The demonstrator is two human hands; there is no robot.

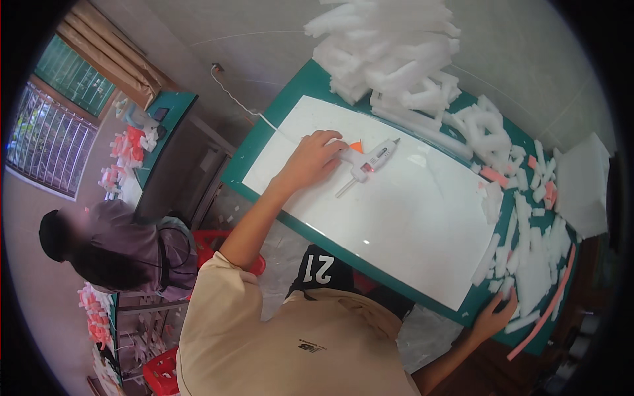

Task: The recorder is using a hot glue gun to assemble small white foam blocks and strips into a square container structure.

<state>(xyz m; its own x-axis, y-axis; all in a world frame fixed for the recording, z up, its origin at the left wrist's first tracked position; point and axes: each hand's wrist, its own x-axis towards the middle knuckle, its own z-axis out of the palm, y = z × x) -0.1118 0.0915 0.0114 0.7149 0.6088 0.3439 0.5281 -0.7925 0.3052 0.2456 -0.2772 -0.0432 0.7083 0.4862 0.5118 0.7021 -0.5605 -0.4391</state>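
Note:
My left hand (313, 160) is curled around the handle of a white hot glue gun (378, 157) with an orange trigger (356, 146). The gun lies on its side over a white board (403, 231), nozzle pointing away, and a clear glue stick (345, 189) pokes out of its back end. At the table's right end, my right hand (492, 318) reaches into loose white foam strips (528, 267), its fingers apart. Whether its fingertips touch a piece I cannot tell.
Tall white foam piles (389, 53) stand along the wall side of the green table (304, 228). A long pink foam strip (545, 310) lies by the right edge. A white cord (241, 102) runs to a wall socket. Another person (132, 244) sits at the left.

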